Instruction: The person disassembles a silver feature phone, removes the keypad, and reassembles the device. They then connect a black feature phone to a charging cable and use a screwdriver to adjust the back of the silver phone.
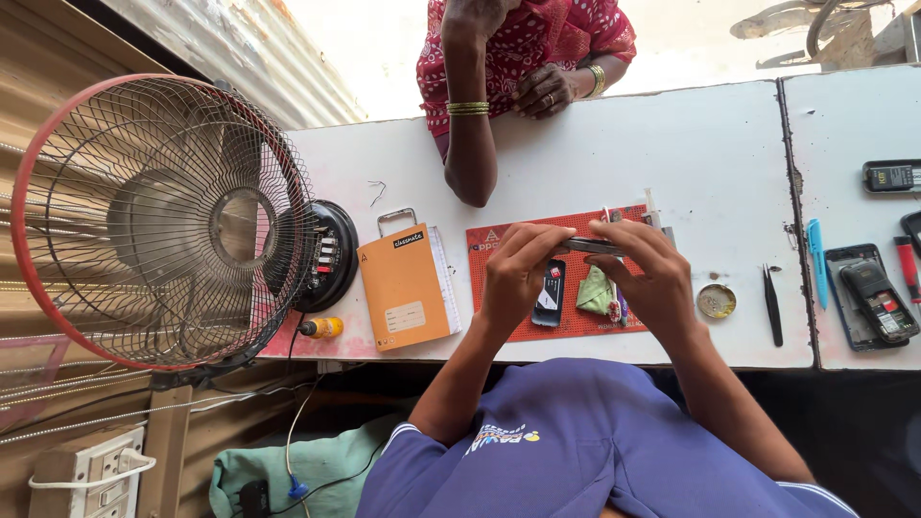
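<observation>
Over the red work mat we held a slim dark phone edge-on between both hands, just above the mat's far half. Our left hand curled around its left end, fingers folded over the top edge and closed on it. Our right hand gripped the right end the same way, fingers closed tight over the casing, so that only a short strip of the phone showed between the two hands.

Below the phone, on the mat, lay a small dark handset part with a white and red patch, and just beside it a crumpled green cloth. Left of the mat sat an orange notebook, and beyond that a table fan in a red-rimmed cage, with a small yellow bottle near its base. To the right of the mat we saw a little round tin, black tweezers, a blue pen and an opened phone lying in its tray.

Across the white table another person in red patterned cloth leaned on a forearm, well apart from our hands.
</observation>
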A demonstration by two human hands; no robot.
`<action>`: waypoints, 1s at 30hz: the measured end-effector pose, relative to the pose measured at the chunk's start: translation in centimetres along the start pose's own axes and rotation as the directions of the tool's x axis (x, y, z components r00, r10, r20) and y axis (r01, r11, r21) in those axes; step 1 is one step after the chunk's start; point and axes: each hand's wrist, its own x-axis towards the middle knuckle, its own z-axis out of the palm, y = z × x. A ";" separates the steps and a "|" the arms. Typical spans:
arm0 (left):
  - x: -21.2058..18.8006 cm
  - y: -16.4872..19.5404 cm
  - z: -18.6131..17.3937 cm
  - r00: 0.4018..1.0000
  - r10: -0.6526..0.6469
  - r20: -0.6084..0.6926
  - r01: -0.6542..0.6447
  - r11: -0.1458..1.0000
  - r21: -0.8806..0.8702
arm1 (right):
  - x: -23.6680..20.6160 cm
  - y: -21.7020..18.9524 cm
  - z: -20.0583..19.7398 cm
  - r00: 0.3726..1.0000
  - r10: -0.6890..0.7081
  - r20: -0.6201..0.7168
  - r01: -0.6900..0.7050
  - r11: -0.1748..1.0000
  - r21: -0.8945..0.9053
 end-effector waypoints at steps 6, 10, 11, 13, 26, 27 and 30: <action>0.0 1.0 1.2 1.000 0.017 0.008 -0.018 0.993 0.114 | 0.3 -0.2 0.9 0.983 0.129 -0.128 -0.122 0.990 0.067; 0.2 0.9 1.1 0.998 0.059 -0.017 -0.057 0.992 0.113 | 0.4 -0.2 1.3 0.992 0.071 -0.107 -0.062 0.994 0.090; 0.3 0.8 1.1 0.997 0.074 -0.008 -0.072 0.990 0.119 | 0.4 -0.2 1.4 0.994 0.034 -0.101 -0.026 0.997 0.073; 0.3 0.9 1.0 0.995 0.096 0.015 -0.097 0.987 0.132 | 0.4 -0.1 1.4 0.996 0.009 -0.089 -0.004 0.999 0.053; 0.6 1.6 1.9 0.981 -0.181 -0.070 0.150 0.936 -0.318 | 0.2 0.5 0.5 0.969 0.193 -0.152 -0.068 0.804 0.591; 0.4 1.5 1.8 0.982 -0.177 -0.069 0.151 0.947 -0.284 | 0.2 0.5 0.4 0.975 0.180 -0.134 -0.071 0.813 0.579; 0.2 1.7 1.7 0.984 -0.165 -0.069 0.143 0.956 -0.256 | 0.1 0.7 -0.1 0.988 0.115 -0.100 -0.045 0.848 0.528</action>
